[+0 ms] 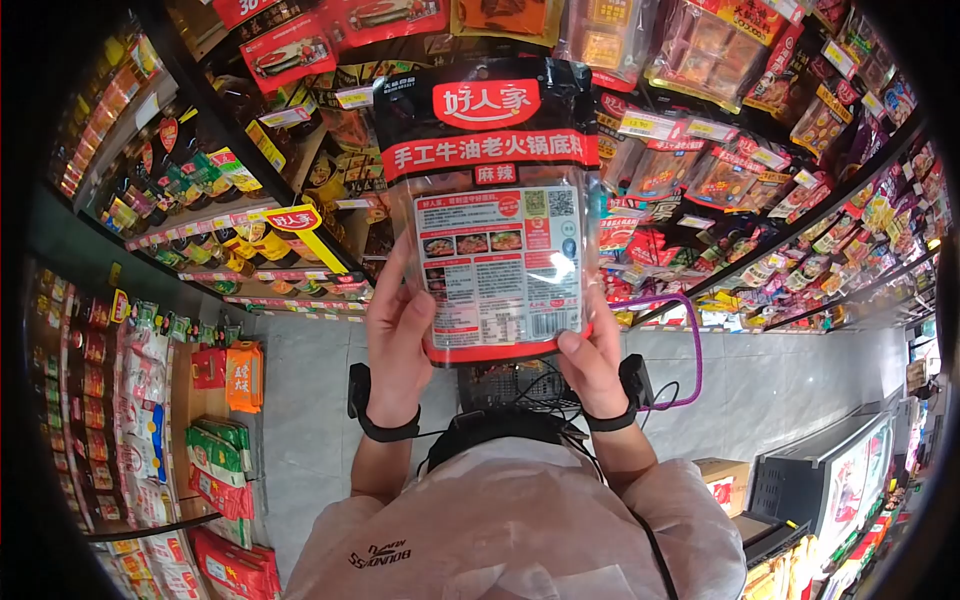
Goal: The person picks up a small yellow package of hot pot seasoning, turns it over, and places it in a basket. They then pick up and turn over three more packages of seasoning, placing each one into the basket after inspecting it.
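A black and red pouch of hotpot soup base (490, 200) is held upright in front of me, its printed back with small food pictures, a barcode and QR codes turned toward me. At its lower left edge my left hand (400, 325) grips it, the thumb on the front and the fingers behind, hidden. My right hand (595, 360) closes on the lower right corner, thumb over the red bottom band. Each wrist wears a black strap with a small device. Below the pouch, a dark basket (515, 385) partly shows near my waist.
Packets of seasoning (710, 55) hang on the rack ahead. Bottles (190, 175) line the shelves at left, with bagged goods (220, 450) stacked lower down. A purple handle (693, 350) curves beside my right hand. A chest freezer (830, 480) stands at lower right on the grey tiled floor (310, 400).
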Demonstrator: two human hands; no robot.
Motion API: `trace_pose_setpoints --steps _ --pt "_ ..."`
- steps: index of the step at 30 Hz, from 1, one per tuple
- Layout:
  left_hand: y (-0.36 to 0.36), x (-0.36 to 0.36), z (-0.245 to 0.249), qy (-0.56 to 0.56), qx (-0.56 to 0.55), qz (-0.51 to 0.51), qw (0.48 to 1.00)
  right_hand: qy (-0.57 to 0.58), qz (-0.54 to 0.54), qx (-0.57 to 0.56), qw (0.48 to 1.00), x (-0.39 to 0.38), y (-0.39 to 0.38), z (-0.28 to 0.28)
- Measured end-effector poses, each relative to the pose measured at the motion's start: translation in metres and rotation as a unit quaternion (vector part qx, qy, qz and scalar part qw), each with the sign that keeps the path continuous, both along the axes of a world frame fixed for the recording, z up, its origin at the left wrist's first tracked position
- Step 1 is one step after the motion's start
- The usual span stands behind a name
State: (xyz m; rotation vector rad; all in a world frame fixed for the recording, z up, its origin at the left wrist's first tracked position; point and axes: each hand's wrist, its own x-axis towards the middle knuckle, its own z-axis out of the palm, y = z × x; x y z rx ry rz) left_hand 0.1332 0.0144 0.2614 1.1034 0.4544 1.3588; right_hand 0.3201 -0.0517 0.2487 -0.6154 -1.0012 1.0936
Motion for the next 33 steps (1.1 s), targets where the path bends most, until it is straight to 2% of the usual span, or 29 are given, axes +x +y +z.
trace_pose_setpoints --steps 33 --pt "-0.041 -0.004 -0.003 -0.02 -0.013 0.028 0.999 -0.006 0.029 0.004 1.0 -0.007 -0.033 -0.006"
